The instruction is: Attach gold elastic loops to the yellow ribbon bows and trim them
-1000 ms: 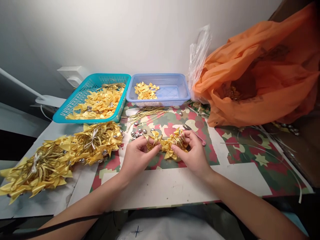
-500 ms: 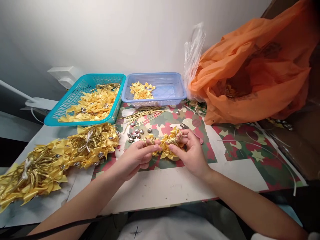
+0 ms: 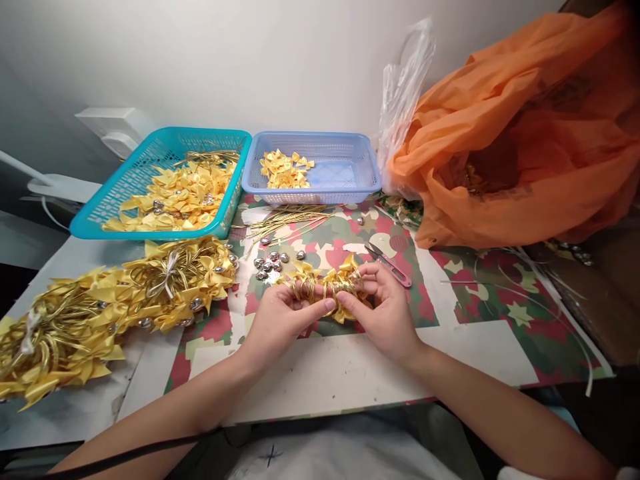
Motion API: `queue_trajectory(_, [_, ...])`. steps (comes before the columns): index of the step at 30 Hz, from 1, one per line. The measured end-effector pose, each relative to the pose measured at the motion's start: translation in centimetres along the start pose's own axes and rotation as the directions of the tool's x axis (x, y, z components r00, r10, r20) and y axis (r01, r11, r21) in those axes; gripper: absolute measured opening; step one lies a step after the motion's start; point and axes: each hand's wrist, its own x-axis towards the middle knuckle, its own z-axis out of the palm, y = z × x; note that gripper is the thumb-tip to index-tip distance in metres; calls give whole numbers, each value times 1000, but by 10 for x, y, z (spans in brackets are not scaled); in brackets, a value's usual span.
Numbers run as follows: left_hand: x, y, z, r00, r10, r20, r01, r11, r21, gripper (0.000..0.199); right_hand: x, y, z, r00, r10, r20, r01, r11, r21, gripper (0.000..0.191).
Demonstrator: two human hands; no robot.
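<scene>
Both my hands grip one bunch of yellow ribbon bows [image 3: 346,270] with looped gold cords, low over the middle of the table. My left hand [image 3: 285,317] is closed round the left part of the cord loops, its thumb lying along the front. On the right end my right hand [image 3: 387,310] pinches the loops between thumb and fingers. The two thumb tips nearly meet. Several silver bells [image 3: 270,264] lie just beyond my left hand. A pair of pink-handled snips [image 3: 397,272] rests right behind my right hand. The fingers hide part of the bunch.
A teal basket [image 3: 235,193] and a blue basket [image 3: 310,196] hold yellow bows. Loose gold cords [image 3: 290,221] lie before them. Tied bow bundles [image 3: 170,287] cover the left side. An orange bag [image 3: 500,227] and clear plastic [image 3: 407,87] stand at right.
My left hand has come closer to the right one, and its fingers now go further into the cord loops. The snips show more. The view has shifted slightly.
</scene>
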Motion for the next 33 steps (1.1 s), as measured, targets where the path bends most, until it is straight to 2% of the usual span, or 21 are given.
queue_trajectory(9, [-3, 0, -2, 999, 38, 4, -38, 998, 42, 28, -2, -2, -1, 999, -37, 10, 37, 999, -11, 25])
queue_trajectory(17, [1, -5, -6, 995, 89, 55, -93, 991, 94, 24, -2, -4, 2, 1000, -24, -4, 23, 1000, -20, 30])
queue_trajectory(26, [2, -10, -8, 984, 123, 130, -126, 992, 16, 20, -4, -2, 0, 1000, -20, 7, 21, 998, -62, 29])
queue_trajectory(33, [2, -11, -6, 981, 150, 122, -158, 986, 59, 22, -5, 1, 3, 999, -31, -8, 30, 994, -100, 28])
